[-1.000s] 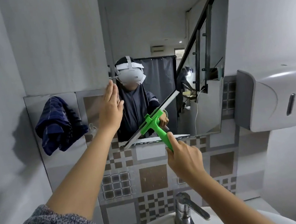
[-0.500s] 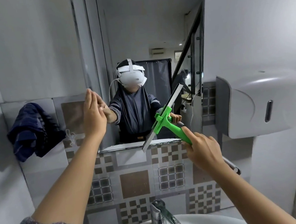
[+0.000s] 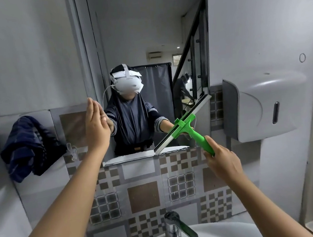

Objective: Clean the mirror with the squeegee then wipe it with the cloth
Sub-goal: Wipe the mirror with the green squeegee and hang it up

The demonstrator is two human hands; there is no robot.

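Two hands up in this one. The right hand (image 3: 224, 162), right of centre in the frame, has its grip closed around the lower end of the green handle of the squeegee (image 3: 186, 126). The handle runs on a diagonal from that hand up and to the left. The blade sits crosswise at its top end, and the blade's long axis also runs on a diagonal: low end down-left, right at the bottom edge of the mirror (image 3: 144, 43), high end up-right at the mirror's right edge. So the blade lies across the mirror's lower right corner and looks pressed flat on the glass, with its reflection right behind it.

The left hand (image 3: 96, 129) is left of centre, flat and open, fingers straight and together pointing up, holding nothing. The palm sits against the lower left part of the mirror, meeting its own reflection.

The cloth (image 3: 27, 148), dark blue with faint stripes, hangs bunched on the wall at the left of the frame, well apart from both hands. A grey dispenser (image 3: 265, 106) is mounted on the wall at the right, just beside the mirror. Under the mirror there's a patterned tile panel (image 3: 143, 194), and at the bottom edge of the frame a chrome tap (image 3: 174, 229) stands over a white sink (image 3: 220, 232).
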